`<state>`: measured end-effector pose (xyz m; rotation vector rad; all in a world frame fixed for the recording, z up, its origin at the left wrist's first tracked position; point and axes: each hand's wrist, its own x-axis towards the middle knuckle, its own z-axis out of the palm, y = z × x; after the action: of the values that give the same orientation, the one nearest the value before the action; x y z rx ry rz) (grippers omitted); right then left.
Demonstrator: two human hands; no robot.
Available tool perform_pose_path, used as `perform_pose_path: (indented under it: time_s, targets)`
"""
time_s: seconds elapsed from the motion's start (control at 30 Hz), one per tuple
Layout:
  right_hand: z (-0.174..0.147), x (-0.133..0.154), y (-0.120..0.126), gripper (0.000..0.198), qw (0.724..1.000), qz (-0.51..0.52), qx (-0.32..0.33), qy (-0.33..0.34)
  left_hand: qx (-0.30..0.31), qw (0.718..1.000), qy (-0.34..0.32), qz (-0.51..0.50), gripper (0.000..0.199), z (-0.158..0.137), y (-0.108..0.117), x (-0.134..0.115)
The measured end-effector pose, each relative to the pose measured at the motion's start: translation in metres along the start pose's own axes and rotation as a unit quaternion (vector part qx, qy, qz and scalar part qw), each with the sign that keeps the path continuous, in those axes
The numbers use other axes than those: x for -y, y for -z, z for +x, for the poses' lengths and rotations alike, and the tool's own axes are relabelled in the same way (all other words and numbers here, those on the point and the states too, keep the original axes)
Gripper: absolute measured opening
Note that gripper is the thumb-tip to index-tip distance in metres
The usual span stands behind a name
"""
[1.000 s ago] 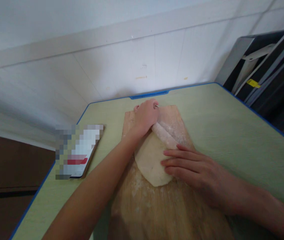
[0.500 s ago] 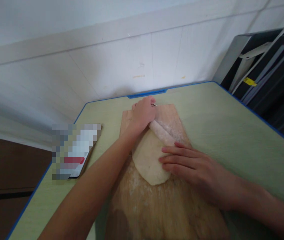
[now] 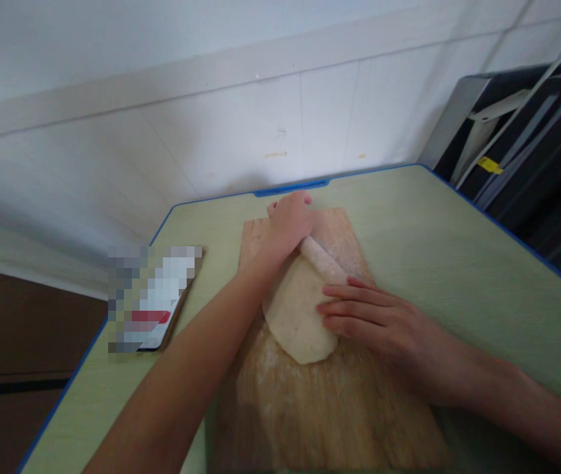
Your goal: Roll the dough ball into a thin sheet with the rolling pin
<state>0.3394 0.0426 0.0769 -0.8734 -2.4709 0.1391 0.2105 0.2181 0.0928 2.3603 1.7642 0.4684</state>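
A flattened sheet of pale dough (image 3: 297, 316) lies on a floured wooden board (image 3: 330, 415). Across its far right edge runs a pale, flour-dusted rolling pin (image 3: 324, 259), slanting from upper left to lower right. My left hand (image 3: 290, 220) is curled in a fist around the pin's far end, which it hides. With fingers stretched out nearly flat, my right hand (image 3: 384, 322) rests over the right edge of the dough. Its fingertips touch the dough, and the pin's near end disappears beneath or beside its fingers; I cannot tell which.
The board sits on a light green table (image 3: 458, 263) with a blue edge. A partly blurred white, flat packet-like item (image 3: 162, 296) with a red band lies left of my left forearm. Behind stands a white wall (image 3: 241, 131); dark folded items (image 3: 547, 151) lean at the right.
My left hand and the pin have shifted very slightly right over the dough. My right hand stays in nearly the same place. The whole view has moved a little.
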Motion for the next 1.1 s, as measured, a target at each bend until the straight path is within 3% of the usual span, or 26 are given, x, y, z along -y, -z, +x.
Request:
perform_pose_path:
  time_s: [0.13,0.3,0.57,0.77,1.1]
  targets:
    - [0.001,0.0,0.0,0.038,1.0,0.002,0.006,0.012,0.001,1.0,-0.011,-0.001,0.034,0.001,-0.003,-0.008]
    - [0.0,0.002,0.001,0.042,1.0,-0.018,-0.011,0.004,-0.001,1.0,0.012,-0.006,0.033,-0.019,0.012,0.003]
    - [0.002,0.0,0.002,0.038,1.0,-0.018,-0.009,0.007,-0.008,1.0,0.004,-0.002,0.033,-0.003,-0.002,-0.004]
    - [0.001,0.001,0.003,0.041,1.0,-0.022,-0.019,0.009,-0.003,1.0,0.015,0.0,0.027,-0.017,0.01,0.004]
    - [0.002,0.001,0.006,0.045,1.0,-0.022,-0.013,0.001,-0.004,1.0,0.005,0.001,0.032,-0.015,0.008,0.006]
